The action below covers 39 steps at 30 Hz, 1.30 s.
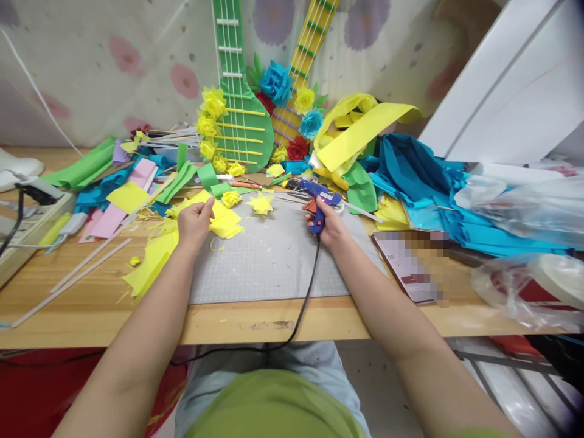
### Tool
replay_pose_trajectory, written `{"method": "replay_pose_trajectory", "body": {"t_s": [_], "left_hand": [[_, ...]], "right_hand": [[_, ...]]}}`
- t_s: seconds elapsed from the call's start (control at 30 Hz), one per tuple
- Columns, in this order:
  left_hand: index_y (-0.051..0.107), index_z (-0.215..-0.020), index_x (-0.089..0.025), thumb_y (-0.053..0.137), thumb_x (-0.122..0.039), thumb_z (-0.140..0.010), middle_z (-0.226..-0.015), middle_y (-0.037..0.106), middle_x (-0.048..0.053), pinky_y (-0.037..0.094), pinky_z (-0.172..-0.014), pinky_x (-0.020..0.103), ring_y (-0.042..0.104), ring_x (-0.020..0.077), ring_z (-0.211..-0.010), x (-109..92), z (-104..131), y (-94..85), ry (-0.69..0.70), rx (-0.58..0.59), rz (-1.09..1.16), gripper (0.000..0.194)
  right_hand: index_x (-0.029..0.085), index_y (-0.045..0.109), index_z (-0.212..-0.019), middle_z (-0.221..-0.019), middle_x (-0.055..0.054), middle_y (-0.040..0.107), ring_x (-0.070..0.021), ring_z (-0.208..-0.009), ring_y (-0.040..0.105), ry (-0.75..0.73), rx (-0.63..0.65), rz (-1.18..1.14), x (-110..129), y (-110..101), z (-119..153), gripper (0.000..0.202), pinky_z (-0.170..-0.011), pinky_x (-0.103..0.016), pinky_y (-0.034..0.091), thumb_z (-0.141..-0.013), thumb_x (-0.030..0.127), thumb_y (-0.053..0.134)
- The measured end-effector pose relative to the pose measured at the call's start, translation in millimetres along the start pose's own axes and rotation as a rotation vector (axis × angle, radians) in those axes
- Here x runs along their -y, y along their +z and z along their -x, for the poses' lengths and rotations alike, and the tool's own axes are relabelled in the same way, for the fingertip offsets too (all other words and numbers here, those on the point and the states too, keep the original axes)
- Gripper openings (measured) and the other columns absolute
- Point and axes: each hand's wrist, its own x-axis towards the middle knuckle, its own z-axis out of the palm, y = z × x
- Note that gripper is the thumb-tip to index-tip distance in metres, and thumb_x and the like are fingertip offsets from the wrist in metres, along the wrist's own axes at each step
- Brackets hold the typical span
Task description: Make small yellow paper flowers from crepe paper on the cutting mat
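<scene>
My right hand (329,226) is wrapped round the grip of a blue hot glue gun (325,194) with an orange trigger. Its nozzle points left over the grey cutting mat (269,267). My left hand (195,224) is closed, thumb pressed against the curled fingers; anything in them is too hidden to make out. It is beside a stack of yellow crepe paper pieces (227,220). Between my hands lie a yellow star-shaped paper piece (261,205) and a small yellow paper rose (231,199).
A green paper-covered lute shape (246,131) and a yellow one (314,42) lean against the back wall, trimmed with paper flowers. Blue crepe paper (410,170) heaps at the right, by a phone (401,261). At the left are long strips (73,283) and a power strip (36,225).
</scene>
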Motion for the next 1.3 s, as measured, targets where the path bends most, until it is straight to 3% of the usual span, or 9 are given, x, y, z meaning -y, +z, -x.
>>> {"method": "replay_pose_trajectory", "body": {"t_s": [0.1,0.17,0.23,0.3,0.63,0.83,1.0,1.2,1.3], "left_hand": [[0.06,-0.061,-0.019,0.057,-0.039,-0.069,-0.063,0.056,0.0,0.043,-0.068,0.027,0.053,0.0146,-0.067,-1.4,1.2,-0.4,0.262,0.201,-0.137,0.022],[0.065,-0.078,-0.021,0.058,-0.034,-0.068,-0.085,0.058,0.003,0.041,-0.083,0.032,0.052,0.0186,-0.089,0.0,-0.1,1.0,0.438,0.375,-0.2,0.017],[0.065,-0.088,-0.023,0.056,-0.032,-0.068,-0.094,0.054,0.004,0.038,-0.09,0.036,0.046,0.021,-0.099,3.6,-2.8,2.8,0.526,0.505,-0.261,0.023],[0.065,-0.089,-0.024,0.055,-0.032,-0.068,-0.097,0.052,0.005,0.037,-0.092,0.038,0.043,0.0223,-0.102,7.8,-5.6,4.1,0.547,0.555,-0.314,0.024],[0.061,-0.074,-0.021,0.057,-0.036,-0.064,-0.088,0.053,0.004,0.036,-0.088,0.04,0.045,0.0225,-0.094,15.5,-8.6,5.7,0.477,0.56,-0.367,0.018],[0.063,-0.084,-0.022,0.058,-0.04,-0.065,-0.094,0.055,0.005,0.032,-0.091,0.04,0.045,0.0246,-0.1,6.6,-7.4,0.0,0.385,0.61,-0.419,0.027],[0.061,-0.075,-0.02,0.058,-0.04,-0.065,-0.094,0.057,0.006,0.032,-0.089,0.039,0.046,0.0254,-0.099,4.5,-7.2,-1.4,0.35,0.612,-0.447,0.023],[0.062,-0.093,-0.022,0.059,-0.04,-0.065,-0.093,0.061,0.005,0.033,-0.085,0.038,0.05,0.0249,-0.094,3.1,-8.3,-1.2,0.345,0.614,-0.443,0.034],[0.064,-0.083,-0.022,0.06,-0.041,-0.063,-0.089,0.062,0.006,0.031,-0.084,0.039,0.05,0.0259,-0.092,2.4,-8.6,-0.5,0.324,0.596,-0.485,0.028]], "right_hand": [[0.017,0.055,-0.075,-0.068,0.001,0.063,-0.0053,-0.047,0.052,0.009,-0.008,-0.001,-0.4,1.5,1.1,0.022,-0.035,-0.014,0.035,-0.076,0.039,0.057],[0.017,0.056,-0.075,-0.068,0.001,0.064,-0.0054,-0.047,0.052,0.011,-0.017,-0.007,-0.2,3.0,2.0,0.021,-0.035,-0.015,0.036,-0.077,0.038,0.056],[0.017,0.056,-0.074,-0.068,0.001,0.064,-0.0054,-0.046,0.051,0.016,-0.033,-0.012,0.0,3.7,2.4,0.021,-0.036,-0.015,0.037,-0.078,0.038,0.055],[0.017,0.056,-0.074,-0.068,0.001,0.064,-0.0055,-0.046,0.051,0.022,-0.042,-0.02,-0.1,3.6,2.1,0.021,-0.037,-0.015,0.038,-0.077,0.038,0.055],[0.017,0.055,-0.078,-0.066,0.001,0.064,-0.0056,-0.045,0.051,0.034,-0.033,-0.039,-1.0,4.7,2.4,0.018,-0.036,-0.015,0.037,-0.08,0.035,0.052],[0.017,0.055,-0.079,-0.065,0.001,0.063,-0.006,-0.044,0.051,0.03,-0.036,-0.035,-0.8,5.3,2.6,0.018,-0.036,-0.015,0.037,-0.08,0.035,0.052],[0.018,0.055,-0.079,-0.065,0.002,0.063,-0.0058,-0.044,0.051,0.035,-0.045,-0.028,-0.1,5.9,4.0,0.018,-0.037,-0.015,0.039,-0.079,0.036,0.054],[0.017,0.054,-0.077,-0.066,0.001,0.063,-0.0054,-0.045,0.052,0.029,-0.04,-0.026,-0.7,4.5,3.2,0.02,-0.037,-0.015,0.039,-0.079,0.036,0.054],[0.017,0.054,-0.078,-0.066,0.001,0.063,-0.0054,-0.045,0.052,0.026,-0.04,-0.021,-0.5,4.6,3.2,0.02,-0.037,-0.015,0.039,-0.079,0.037,0.054]]}}
